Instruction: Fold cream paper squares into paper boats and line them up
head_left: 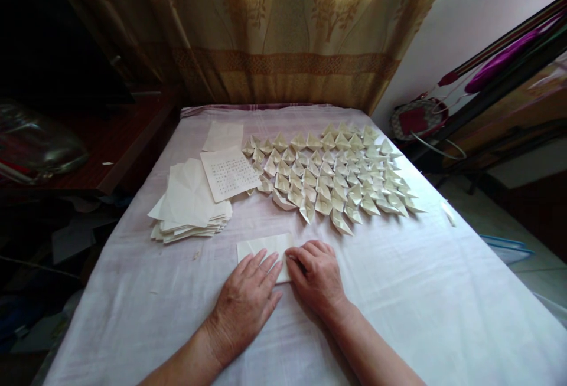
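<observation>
A folded sheet of paper [266,244] lies flat on the cloth near the middle of the table. My left hand [248,298] rests on its lower left part, fingers stretched out. My right hand [319,275] is closed at the sheet's right edge, thumb and forefinger together on the paper; its other fingers are curled. Both hands cover the near side of the sheet. Beyond them, many folded paper boats [325,179] stand in close rows. To the left is a stack of loose paper sheets [188,194].
A sheet with handwriting [230,172] overlaps the stack, and a blank sheet [224,136] lies behind it. A pale cloth [146,315] covers the table. Behind hangs a gold curtain [287,26]. A dark red cabinet [133,138] stands left; a bag [419,119] is at right.
</observation>
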Tool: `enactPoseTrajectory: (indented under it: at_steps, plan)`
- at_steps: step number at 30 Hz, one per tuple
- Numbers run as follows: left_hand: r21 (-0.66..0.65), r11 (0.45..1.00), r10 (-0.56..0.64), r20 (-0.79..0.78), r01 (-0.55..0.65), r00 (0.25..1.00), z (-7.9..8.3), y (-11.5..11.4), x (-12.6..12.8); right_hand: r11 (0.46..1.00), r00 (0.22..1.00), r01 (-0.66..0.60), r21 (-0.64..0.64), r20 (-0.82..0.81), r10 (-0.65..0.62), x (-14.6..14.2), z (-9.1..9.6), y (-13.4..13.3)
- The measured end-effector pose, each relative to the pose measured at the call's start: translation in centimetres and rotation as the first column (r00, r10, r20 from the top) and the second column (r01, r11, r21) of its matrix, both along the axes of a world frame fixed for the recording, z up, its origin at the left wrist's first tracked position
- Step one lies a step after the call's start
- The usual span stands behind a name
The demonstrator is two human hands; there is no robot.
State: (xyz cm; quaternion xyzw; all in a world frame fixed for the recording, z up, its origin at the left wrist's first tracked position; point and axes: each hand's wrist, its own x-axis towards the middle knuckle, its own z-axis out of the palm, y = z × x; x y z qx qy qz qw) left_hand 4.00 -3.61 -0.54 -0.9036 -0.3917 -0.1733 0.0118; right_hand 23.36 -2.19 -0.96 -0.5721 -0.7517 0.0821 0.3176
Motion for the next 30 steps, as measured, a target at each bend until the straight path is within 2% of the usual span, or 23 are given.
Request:
enactPoseTrajectory:
  at_steps: [30]
  plan:
    - [-0.022,1.000,-0.008,0.004,0.008,1.000,0.03,-0.05,0.06,1.000,1.000,-0.011,-0.023,0.008,0.011,0.17,0.19,0.02]
